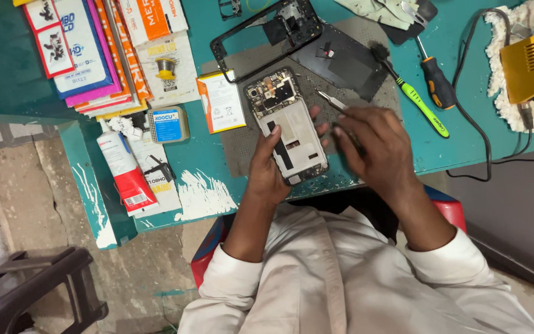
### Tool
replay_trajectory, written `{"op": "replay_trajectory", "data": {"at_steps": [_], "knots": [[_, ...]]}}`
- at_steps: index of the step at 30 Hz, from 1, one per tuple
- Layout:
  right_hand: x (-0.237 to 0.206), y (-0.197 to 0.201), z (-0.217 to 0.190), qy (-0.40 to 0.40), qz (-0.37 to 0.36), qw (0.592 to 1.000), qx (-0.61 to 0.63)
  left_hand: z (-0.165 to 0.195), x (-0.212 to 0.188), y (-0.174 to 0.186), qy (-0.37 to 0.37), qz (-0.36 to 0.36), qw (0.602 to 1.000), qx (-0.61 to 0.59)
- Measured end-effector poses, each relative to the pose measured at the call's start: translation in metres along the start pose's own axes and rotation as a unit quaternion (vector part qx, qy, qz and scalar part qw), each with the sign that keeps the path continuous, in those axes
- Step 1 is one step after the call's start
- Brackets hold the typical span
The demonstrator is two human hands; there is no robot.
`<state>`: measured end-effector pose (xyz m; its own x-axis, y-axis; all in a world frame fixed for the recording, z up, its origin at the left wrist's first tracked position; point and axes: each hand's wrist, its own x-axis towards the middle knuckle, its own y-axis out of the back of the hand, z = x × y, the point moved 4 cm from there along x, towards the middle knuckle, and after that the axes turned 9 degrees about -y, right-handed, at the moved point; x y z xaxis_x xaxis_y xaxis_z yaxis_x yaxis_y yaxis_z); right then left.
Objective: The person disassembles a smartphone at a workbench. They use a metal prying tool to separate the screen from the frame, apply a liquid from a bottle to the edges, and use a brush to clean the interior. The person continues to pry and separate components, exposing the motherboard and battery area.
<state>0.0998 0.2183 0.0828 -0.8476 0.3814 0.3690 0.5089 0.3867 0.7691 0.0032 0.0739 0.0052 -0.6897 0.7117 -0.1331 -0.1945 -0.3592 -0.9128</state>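
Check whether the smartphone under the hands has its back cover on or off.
Off. The opened smartphone shows its bare circuit board, camera module and metal frame; the left hand steadies it on the grey work mat.

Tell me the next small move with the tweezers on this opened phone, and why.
Probably lower the tweezers tip onto the opened phone. The left hand already steadies the phone on the grey mat, and the right hand holds the tweezers just beside its upper right edge, apart from it.
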Motion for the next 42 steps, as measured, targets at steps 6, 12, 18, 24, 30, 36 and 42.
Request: {"op": "replay_trajectory", "data": {"at_steps": [6,12,18,24,30,36,42], "knots": [[0.008,-0.007,0.014,-0.061,-0.067,0.996,-0.02,-0.001,0.0,-0.003,0.007,0.027,0.999,0.041],[0.01,0.01,0.02,-0.087,0.031,0.995,0.049,0.0,-0.001,-0.005,0.016,0.025,0.997,0.073],[0.009,0.018,0.061,-0.163,0.125,0.845,0.493,-0.002,-0.004,0.002,0.011,0.017,0.995,0.102],[0.001,-0.004,0.09,-0.157,0.121,0.82,0.537,-0.008,-0.006,0.015,-0.022,0.083,0.985,0.151],[-0.009,-0.021,0.094,-0.188,0.116,0.749,0.625,-0.011,-0.008,0.019,-0.054,0.122,0.964,0.229],[-0.015,-0.022,0.072,-0.233,0.064,0.706,0.666,-0.007,-0.005,0.011,-0.07,0.116,0.97,0.2],[-0.01,-0.028,0.058,-0.287,0.003,0.664,0.691,-0.006,-0.002,0.007,-0.104,0.156,0.955,0.231]]}}
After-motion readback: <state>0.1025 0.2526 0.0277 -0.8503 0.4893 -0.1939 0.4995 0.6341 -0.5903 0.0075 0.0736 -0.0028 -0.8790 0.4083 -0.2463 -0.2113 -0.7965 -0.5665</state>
